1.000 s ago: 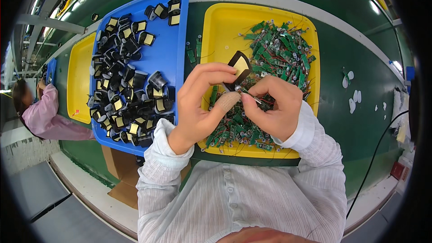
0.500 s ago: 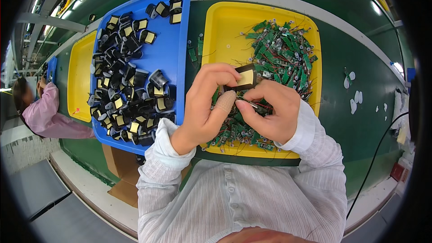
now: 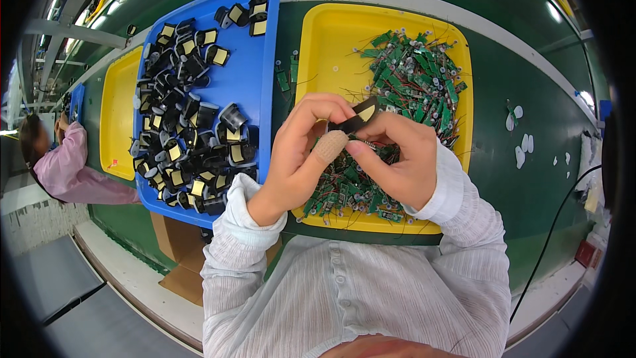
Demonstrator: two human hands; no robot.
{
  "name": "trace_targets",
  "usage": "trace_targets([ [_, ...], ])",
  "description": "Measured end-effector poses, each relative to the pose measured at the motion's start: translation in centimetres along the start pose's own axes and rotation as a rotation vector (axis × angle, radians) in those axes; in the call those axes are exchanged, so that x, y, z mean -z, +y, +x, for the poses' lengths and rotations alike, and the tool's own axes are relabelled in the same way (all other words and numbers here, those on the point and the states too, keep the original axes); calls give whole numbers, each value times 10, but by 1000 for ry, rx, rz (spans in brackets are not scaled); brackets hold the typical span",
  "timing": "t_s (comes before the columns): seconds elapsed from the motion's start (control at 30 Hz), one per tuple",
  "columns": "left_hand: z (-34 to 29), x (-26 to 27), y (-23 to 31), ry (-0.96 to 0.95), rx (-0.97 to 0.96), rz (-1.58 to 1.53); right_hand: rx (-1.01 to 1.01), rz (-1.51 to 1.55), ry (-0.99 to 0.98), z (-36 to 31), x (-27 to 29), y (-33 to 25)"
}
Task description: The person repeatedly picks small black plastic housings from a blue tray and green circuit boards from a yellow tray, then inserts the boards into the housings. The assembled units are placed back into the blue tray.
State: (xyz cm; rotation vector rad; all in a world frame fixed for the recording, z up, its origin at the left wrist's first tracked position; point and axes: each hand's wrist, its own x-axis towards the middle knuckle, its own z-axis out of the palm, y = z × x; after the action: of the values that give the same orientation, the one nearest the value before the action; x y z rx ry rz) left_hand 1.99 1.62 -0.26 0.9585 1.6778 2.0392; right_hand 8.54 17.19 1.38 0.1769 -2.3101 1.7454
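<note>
A black plastic housing with a pale yellow pad (image 3: 366, 113) is tilted between my hands, above the yellow tray. My left hand (image 3: 295, 159) grips it between thumb and fingers; the thumb wears a tan finger cover. My right hand (image 3: 407, 159) is closed in a pinch at the housing's lower right edge, and whatever sits between its fingertips is hidden. Below them lies a heap of green circuit boards with thin wires (image 3: 414, 73) in the yellow tray (image 3: 328, 33). At the left, the blue tray (image 3: 268, 86) holds many similar black housings (image 3: 192, 63).
Another yellow tray (image 3: 116, 113) stands beyond the blue one, near a co-worker in a pink sleeve (image 3: 73, 166). Loose boards (image 3: 283, 79) lie between the trays. White scraps (image 3: 520, 156) and a black cable (image 3: 560, 219) are on the right. A cardboard box (image 3: 175, 245) sits below the bench edge.
My left hand has tipped the housing, so its pad shows narrower. My right fingertips have moved up against it, and the small piece seen in them is hidden. Housings on the far strip have shifted left.
</note>
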Motion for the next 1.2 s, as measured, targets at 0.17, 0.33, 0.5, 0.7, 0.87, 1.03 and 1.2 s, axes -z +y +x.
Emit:
trace_targets([
  [0.17, 0, -2, 1, 77, -46, 95, -42, 44, 25, -2, 1, -3],
  [0.33, 4, 0, 4, 144, -196, 427, -54, 41, 43, -2, 2, 1],
  [0.5, 6, 3, 6, 114, -256, 514, -47, 31, 30, -1, 3, 1],
  [0.7, 3, 1, 6, 73, -181, 385, -2, 18, -8, 0, 2, 2],
  [0.87, -1, -1, 0, 69, -16, -15, 40, 71, -92, 4, 6, 0],
  [1.03, -3, 3, 0, 41, 49, -174, -21, 22, -58, 1, 3, 0],
  [1.2, -1, 3, 3, 26, 95, -196, -67, 108, -12, 0, 1, 7],
])
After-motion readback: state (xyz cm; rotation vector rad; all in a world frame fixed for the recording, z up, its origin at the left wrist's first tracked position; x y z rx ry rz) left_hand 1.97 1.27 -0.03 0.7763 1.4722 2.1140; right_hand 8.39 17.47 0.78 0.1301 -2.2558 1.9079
